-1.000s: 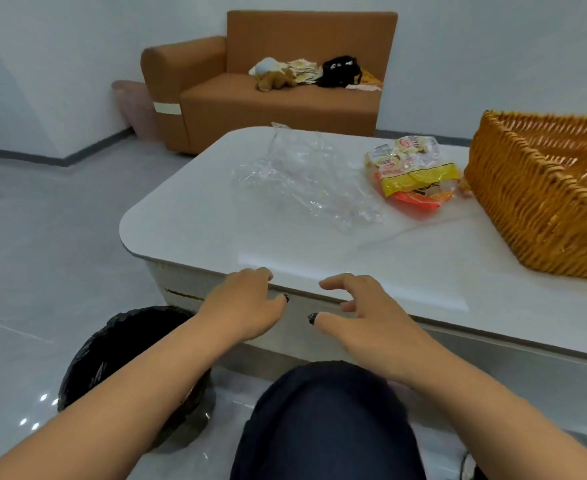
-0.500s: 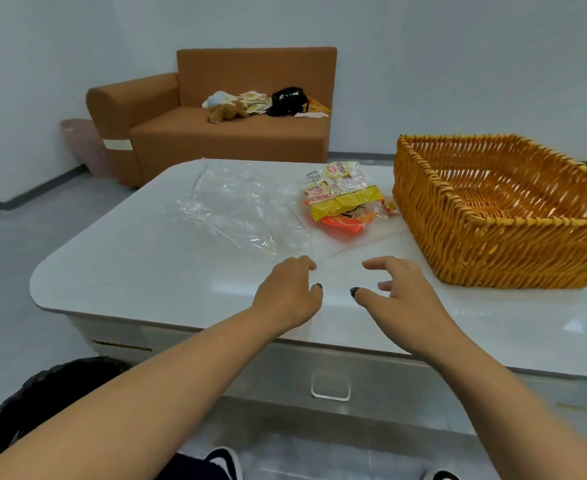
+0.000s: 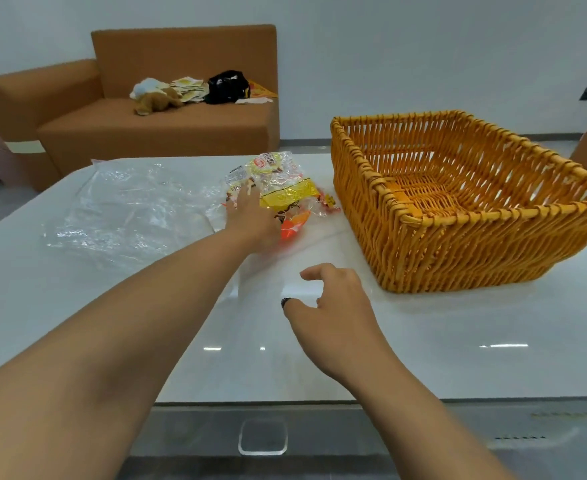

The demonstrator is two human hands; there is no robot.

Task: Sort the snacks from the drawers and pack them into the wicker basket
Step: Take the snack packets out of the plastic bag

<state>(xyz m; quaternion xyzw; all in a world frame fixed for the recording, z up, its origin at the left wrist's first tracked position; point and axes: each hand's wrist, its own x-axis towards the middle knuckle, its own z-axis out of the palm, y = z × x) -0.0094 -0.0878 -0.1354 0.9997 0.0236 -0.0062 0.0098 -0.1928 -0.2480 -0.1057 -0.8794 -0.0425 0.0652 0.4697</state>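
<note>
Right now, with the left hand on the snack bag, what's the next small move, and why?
Probably close the left hand on the snack bag and lift it toward the wicker basket: the hand rests on it, and the basket beside it looks empty.

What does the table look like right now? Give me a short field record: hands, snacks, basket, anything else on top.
left hand: reaching forward, resting on the snack bag, grasp not clear
right hand: hovering over bare table, fingers curled open, holding nothing
snack bag: on table, just left of the basket
wicker basket: on table at right, looks empty
clear plastic sheet: crumpled, left of the snack bag
table: white and glossy
</note>
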